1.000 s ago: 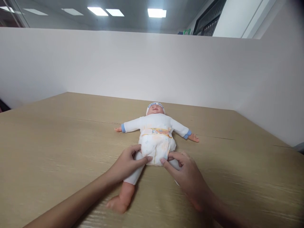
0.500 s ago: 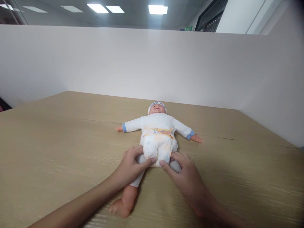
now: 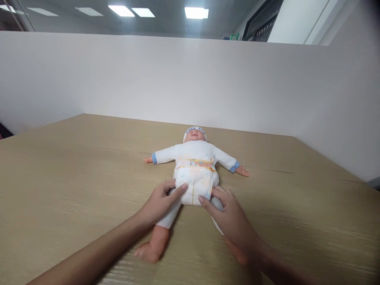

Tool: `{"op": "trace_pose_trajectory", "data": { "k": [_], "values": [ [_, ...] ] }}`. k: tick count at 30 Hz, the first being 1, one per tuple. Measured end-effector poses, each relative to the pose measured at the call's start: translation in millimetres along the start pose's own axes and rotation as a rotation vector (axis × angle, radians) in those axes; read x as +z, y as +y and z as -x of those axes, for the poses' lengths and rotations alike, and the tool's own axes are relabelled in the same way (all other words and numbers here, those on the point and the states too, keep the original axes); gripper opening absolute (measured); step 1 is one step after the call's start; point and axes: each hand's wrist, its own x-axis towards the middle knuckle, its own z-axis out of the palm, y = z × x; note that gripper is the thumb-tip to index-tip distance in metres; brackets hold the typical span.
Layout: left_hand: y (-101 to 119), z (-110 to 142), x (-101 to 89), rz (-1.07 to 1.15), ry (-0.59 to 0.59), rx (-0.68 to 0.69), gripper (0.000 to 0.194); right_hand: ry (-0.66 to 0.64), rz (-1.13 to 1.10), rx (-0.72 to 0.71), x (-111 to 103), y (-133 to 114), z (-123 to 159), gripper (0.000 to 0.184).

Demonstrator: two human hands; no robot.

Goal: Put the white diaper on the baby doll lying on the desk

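A baby doll (image 3: 194,149) in a white outfit with blue cuffs and a printed headband lies on its back, arms spread wide. Around its hips is a white diaper (image 3: 192,180) with an orange patterned waistband. My left hand (image 3: 160,202) pinches the diaper's edge at the leg on the left, thumb on the front panel and fingertips hidden beside the thigh. On the other side, my right hand (image 3: 230,211) grips the opposite leg edge, its thumb on the lower front. My right hand and forearm partly cover the doll's leg there.
The doll rests on a wide wood-look table (image 3: 89,178). White partition walls (image 3: 133,79) enclose the table at the back and right. Ceiling lights (image 3: 196,12) show above the partition.
My left thumb has moved up and left, away from the crotch. The diaper's front now looks flatter and wider, with its middle line showing. More of the doll's leg on the right shows.
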Motion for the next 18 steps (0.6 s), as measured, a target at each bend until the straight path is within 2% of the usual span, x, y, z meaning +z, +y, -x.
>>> {"op": "trace_pose_trajectory", "data": {
  "k": [5,11,15,18],
  "values": [
    [0.4,0.6,0.6,0.077,0.002,-0.026,0.050,-0.042,-0.163,0.004,-5.6,0.9,-1.2,0.035],
    [2.7,2.9,-0.7,0.256,0.015,-0.083,0.046,-0.093,-0.349,0.150,-11.1,-4.5,-1.3,0.040],
    [0.8,2.4,-3.6,0.287,0.090,-0.147,0.048,-0.065,-0.223,0.148,-15.4,-1.7,1.2,0.044],
    [2.9,3.3,-5.3,0.239,0.112,-0.124,0.048,0.054,-0.023,0.099,-15.8,3.8,3.4,0.044]
  ]
}}
